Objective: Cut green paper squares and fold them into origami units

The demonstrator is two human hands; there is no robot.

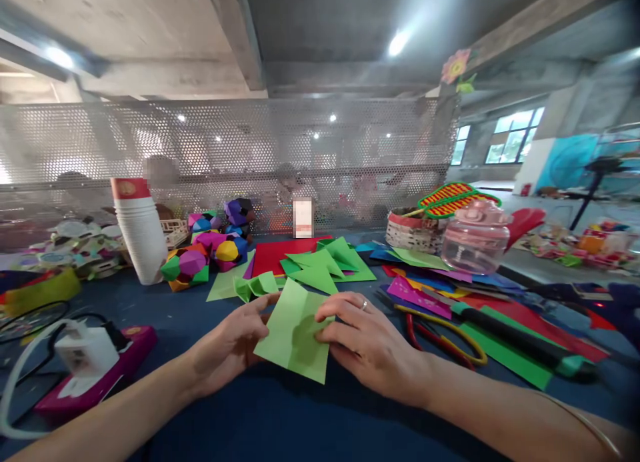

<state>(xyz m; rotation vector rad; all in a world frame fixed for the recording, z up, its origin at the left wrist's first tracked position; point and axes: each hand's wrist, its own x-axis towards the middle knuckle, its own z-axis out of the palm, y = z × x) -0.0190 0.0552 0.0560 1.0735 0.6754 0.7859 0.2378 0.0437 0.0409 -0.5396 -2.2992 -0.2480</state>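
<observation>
A light green sheet of paper (295,332), with a crease down its middle, is held up in front of me between both hands. My left hand (235,342) grips its left edge, thumb on the near face and the other fingers partly hidden behind. On the right edge, my right hand (365,342) is closed, its fingertips pressed on the sheet. Just beyond lie folded green paper pieces (313,267) and a smaller folded green piece (255,286), near a red sheet (267,257).
Paper cups (140,239) stand stacked at left, beside colourful paper balls (187,265). A power strip (140,345) with a charger sits front left. At right are scissors (450,339), a black-handled tool (520,335), coloured papers (420,299), a pink-lidded bottle (475,242) and a basket (407,230).
</observation>
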